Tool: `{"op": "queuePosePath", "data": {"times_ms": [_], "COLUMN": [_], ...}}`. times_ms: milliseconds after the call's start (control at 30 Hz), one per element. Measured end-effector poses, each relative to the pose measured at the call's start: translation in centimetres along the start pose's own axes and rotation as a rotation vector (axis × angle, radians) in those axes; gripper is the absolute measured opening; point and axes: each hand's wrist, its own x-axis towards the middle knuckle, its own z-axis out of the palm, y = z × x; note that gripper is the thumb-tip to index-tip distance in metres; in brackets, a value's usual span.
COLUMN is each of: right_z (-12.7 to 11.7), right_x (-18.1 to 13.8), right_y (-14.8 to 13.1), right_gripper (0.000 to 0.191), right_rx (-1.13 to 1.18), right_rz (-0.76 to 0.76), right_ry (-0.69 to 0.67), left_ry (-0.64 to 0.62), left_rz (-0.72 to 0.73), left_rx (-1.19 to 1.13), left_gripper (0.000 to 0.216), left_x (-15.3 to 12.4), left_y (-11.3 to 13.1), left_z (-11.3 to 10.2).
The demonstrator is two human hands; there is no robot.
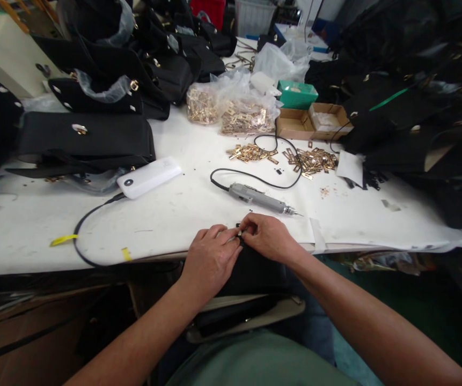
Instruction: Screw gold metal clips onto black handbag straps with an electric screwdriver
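Though in bags [236,86], golden fittings [249,119] visible.

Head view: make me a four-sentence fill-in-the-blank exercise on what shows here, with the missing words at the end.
1. The left hand and right hand meet at material coloured ____.
2. The grey power tool lies with its metal tip toward the picture's ____ side.
3. The box just behind the cardboard boxes is coloured ____.
4. The loose metal pieces piled beyond the tool are coloured ____.

Missing words: black; right; green; gold.
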Motion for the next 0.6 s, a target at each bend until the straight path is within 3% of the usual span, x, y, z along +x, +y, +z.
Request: {"op": "queuePosePath", "data": {"times_ms": [133, 367, 600], "right_z": [0.1, -0.3, -1.0], "right_x": [0.1, 0.5, 0.8], "right_y": [-0.1, 0.2, -0.2], "right_gripper": [0.015, 0.015, 0.016], "right_rx": [-0.036, -0.033, -0.034], "right_rz": [-0.003, -0.03, -0.053], "right_ry": [-0.001, -0.048, -0.094], "left_ry": [-0.008, 0.116, 0.108], "left_rz": [0.012, -0.009, -0.009], "left_rx": [0.043, -0.072, -0.069], "left_gripper": [0.017, 0.017, 0.016], "left_x": [0.0, -0.6, -0.6], "left_y": [0.3, -0.6, -0.5], "left_z": [-0.3, 1.0, 0.9]}}
